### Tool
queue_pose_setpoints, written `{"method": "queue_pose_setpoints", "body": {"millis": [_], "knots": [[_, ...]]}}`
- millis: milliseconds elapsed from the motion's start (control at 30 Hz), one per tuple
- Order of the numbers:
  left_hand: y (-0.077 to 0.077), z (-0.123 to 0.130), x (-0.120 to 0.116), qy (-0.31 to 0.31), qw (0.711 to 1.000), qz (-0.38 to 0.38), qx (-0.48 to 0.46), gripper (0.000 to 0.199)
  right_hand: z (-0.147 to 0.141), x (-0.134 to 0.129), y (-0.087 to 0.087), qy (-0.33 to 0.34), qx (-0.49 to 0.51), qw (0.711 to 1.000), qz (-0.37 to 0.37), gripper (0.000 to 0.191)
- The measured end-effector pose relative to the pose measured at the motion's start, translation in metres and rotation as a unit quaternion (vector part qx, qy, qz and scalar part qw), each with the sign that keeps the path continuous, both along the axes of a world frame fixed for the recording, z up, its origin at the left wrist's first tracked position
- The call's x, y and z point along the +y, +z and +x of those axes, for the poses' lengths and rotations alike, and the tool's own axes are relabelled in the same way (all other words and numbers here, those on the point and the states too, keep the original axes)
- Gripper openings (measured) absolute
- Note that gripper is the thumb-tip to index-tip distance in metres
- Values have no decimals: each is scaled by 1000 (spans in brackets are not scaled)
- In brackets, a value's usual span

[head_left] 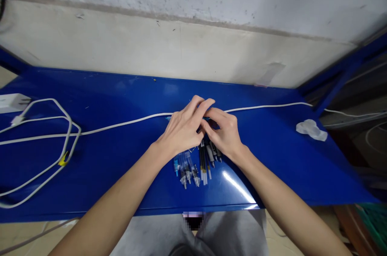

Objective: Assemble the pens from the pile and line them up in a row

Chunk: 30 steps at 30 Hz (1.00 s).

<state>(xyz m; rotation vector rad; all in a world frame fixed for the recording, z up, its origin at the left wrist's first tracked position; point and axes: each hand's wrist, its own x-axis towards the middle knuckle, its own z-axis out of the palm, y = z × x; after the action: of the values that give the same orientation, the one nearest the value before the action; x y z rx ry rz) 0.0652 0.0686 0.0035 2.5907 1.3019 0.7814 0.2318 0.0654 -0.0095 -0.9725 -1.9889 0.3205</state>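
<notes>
Over the middle of the blue shelf, my left hand (184, 127) and my right hand (224, 129) meet at the fingertips. Both are closed, the right with thumb and forefinger pressed together; whatever lies between them is hidden. Just below my hands are several clear pen barrels (188, 167) with dark grips and metal tips. Beside these lie several black pen refills (203, 163) with pale ends. Further right, a few grey and black pen parts (213, 153) with pointed tips are partly covered by my right hand. A small light-blue piece (176, 166) rests at the group's left edge.
A white cable (127, 122) crosses the blue shelf (266, 159) behind my hands, with a loop and a yellow tie (63, 159) at left. A white plug adapter (13, 103) sits far left. Crumpled translucent plastic (311, 129) lies at right. A wall (181, 46) stands behind.
</notes>
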Motion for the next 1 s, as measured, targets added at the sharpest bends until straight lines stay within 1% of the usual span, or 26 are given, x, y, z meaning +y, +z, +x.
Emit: {"method": "queue_pose_setpoints", "body": {"millis": [67, 100, 133, 167, 267, 333, 433, 467, 567, 600, 633, 700, 733, 767, 867, 900, 933, 1000], "knots": [[-1, 3, -1, -28, 999, 26, -35, 75, 0, 0, 3, -53, -30, 998, -16, 28], [-1, 4, -1, -46, 997, 39, -53, 77, 0, 0, 4, -68, -39, 996, -31, 33], [-2, 5, -2, -61, 994, 49, -71, 78, 0, 1, 5, -70, -44, 995, -48, 36], [-2, 6, -2, -73, 992, 55, -87, 80, 1, 1, 6, -60, -42, 995, -62, 35], [-2, 6, -3, -86, 988, 45, -122, 85, 1, 2, 7, -5, 0, 997, -76, 23], [-2, 5, -3, -93, 986, 34, -135, 86, 1, 2, 7, 5, 37, 996, -76, 17], [-1, 0, 2, -92, 987, 46, -124, 76, 4, 4, 8, -10, 70, 994, -85, 15], [-2, -2, 5, -79, 989, 58, -109, 68, 5, 5, 10, -21, 80, 993, -87, 14], [-4, -10, 15, -19, 994, 99, -51, 33, 10, 11, 13, -50, 122, 986, -103, 16], [-6, -12, 18, -7, 993, 108, -37, 25, 11, 13, 14, -49, 139, 982, -115, 18], [-7, -14, 21, -2, 993, 115, -28, 21, 13, 14, 14, -40, 152, 979, -132, 22], [-8, -16, 24, -3, 992, 126, -24, 19, 14, 17, 14, -14, 163, 972, -167, 26], [-9, -17, 24, -7, 991, 132, -25, 18, 14, 17, 14, -11, 161, 970, -180, 25], [-9, -16, 24, -12, 990, 140, -28, 17, 15, 17, 13, -19, 152, 970, -187, 27], [-9, -14, 22, -34, 987, 153, -37, 19, 15, 15, 14, -71, 129, 972, -182, 51], [-9, -13, 21, -39, 987, 151, -42, 20, 15, 14, 15, -77, 130, 972, -180, 54], [-9, -13, 21, -41, 987, 148, -50, 21, 14, 14, 16, -69, 137, 971, -182, 51], [-10, -14, 21, -37, 987, 136, -72, 22, 14, 15, 18, -26, 159, 967, -200, 35]]}}
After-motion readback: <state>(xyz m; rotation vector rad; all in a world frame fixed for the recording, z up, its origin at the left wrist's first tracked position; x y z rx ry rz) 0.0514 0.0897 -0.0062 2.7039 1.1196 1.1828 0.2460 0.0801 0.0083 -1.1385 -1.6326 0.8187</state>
